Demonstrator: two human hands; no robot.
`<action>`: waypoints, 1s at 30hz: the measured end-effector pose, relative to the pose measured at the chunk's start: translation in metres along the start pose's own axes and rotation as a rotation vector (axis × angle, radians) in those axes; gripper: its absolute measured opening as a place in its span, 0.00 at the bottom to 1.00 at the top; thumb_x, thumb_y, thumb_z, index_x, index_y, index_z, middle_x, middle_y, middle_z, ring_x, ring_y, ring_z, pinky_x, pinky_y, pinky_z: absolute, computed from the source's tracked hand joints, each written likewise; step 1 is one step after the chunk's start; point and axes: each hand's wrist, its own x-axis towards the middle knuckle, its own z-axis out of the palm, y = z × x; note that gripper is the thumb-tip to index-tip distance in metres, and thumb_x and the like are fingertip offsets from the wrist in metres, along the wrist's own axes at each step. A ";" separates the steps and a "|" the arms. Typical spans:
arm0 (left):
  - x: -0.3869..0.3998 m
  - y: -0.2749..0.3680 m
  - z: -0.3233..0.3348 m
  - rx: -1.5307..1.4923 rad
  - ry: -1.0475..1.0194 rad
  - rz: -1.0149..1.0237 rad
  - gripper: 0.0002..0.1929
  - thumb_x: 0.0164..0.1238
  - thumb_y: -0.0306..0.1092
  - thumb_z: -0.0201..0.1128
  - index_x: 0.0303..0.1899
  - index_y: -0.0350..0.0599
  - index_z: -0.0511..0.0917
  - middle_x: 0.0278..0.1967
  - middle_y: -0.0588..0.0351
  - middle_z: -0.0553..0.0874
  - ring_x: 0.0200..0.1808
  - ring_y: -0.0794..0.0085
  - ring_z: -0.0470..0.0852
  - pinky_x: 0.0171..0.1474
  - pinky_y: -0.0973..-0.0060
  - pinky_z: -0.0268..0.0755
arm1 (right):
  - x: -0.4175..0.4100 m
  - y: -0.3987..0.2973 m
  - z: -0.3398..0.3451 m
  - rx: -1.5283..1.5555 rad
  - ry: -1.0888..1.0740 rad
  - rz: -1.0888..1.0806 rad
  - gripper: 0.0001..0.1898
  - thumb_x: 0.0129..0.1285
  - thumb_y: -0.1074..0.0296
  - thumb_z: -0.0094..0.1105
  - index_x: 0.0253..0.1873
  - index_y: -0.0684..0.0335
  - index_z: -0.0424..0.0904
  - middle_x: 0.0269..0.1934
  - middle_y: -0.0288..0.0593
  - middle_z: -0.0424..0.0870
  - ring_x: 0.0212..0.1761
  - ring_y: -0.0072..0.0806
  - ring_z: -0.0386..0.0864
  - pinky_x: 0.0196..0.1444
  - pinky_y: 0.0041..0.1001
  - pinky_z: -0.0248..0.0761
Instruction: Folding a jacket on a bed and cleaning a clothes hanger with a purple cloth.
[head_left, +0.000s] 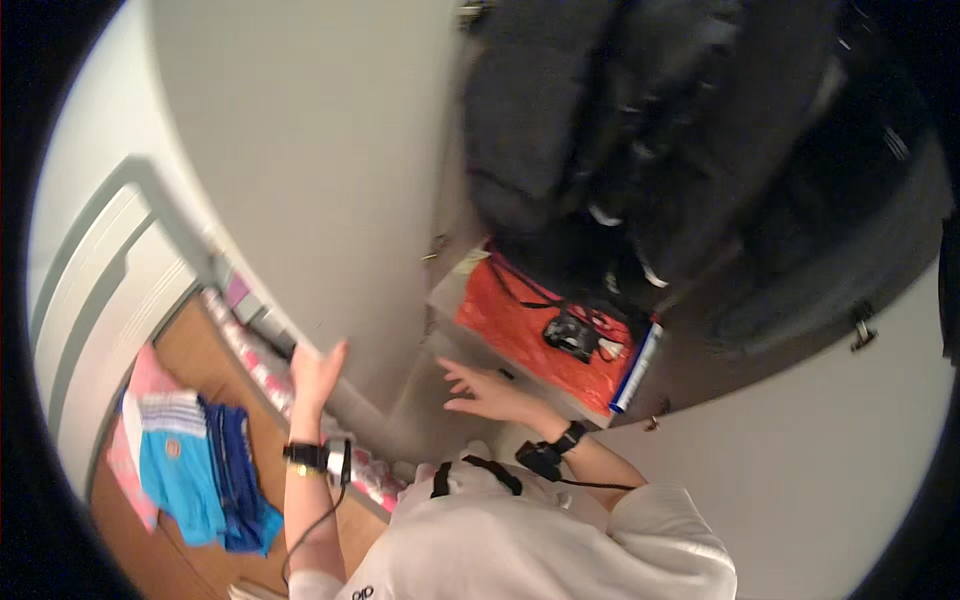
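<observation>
My left hand (315, 375) is on the edge of a pale wardrobe door (300, 187), its thumb raised along the near face; the other fingers are hidden behind the edge. Before the wardrobe's bottom shelf, my right hand (484, 394) has its fingers spread and nothing in it. On that shelf lies an orange-red plastic bag (495, 300) with a black device (570, 336) and cables on top. A blue and white tube-like thing (636, 369) is beside the bag. Dark clothes (637, 135) hang above them.
Folded blue clothes (184, 480) and a pink cloth (154, 371) lie on a brown surface at the left. A floral-patterned thing (251, 360) runs along its edge, behind the door. Another pale door (795, 465) with metal hinges (862, 330) stands at the right.
</observation>
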 end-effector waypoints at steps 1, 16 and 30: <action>0.004 -0.004 -0.006 0.011 -0.093 -0.069 0.16 0.50 0.37 0.61 0.41 0.40 0.76 0.38 0.46 0.81 0.42 0.55 0.79 0.44 0.66 0.71 | -0.001 0.004 0.002 -0.006 0.026 0.006 0.37 0.57 0.63 0.59 0.67 0.57 0.47 0.54 0.52 0.69 0.50 0.34 0.73 0.51 0.30 0.68; 0.018 -0.016 -0.001 0.021 0.015 -0.109 0.23 0.48 0.47 0.63 0.41 0.40 0.72 0.41 0.46 0.77 0.46 0.55 0.74 0.47 0.65 0.67 | 0.019 -0.003 -0.006 -0.056 -0.087 0.051 0.34 0.55 0.69 0.59 0.66 0.59 0.53 0.55 0.54 0.68 0.55 0.38 0.70 0.54 0.32 0.64; -0.090 -0.133 0.005 0.343 -0.055 -0.594 0.14 0.55 0.43 0.58 0.31 0.40 0.79 0.32 0.44 0.82 0.38 0.56 0.81 0.40 0.63 0.73 | 0.044 -0.036 -0.019 -0.334 -0.078 -0.112 0.34 0.55 0.71 0.58 0.66 0.58 0.53 0.57 0.50 0.65 0.55 0.39 0.68 0.56 0.32 0.62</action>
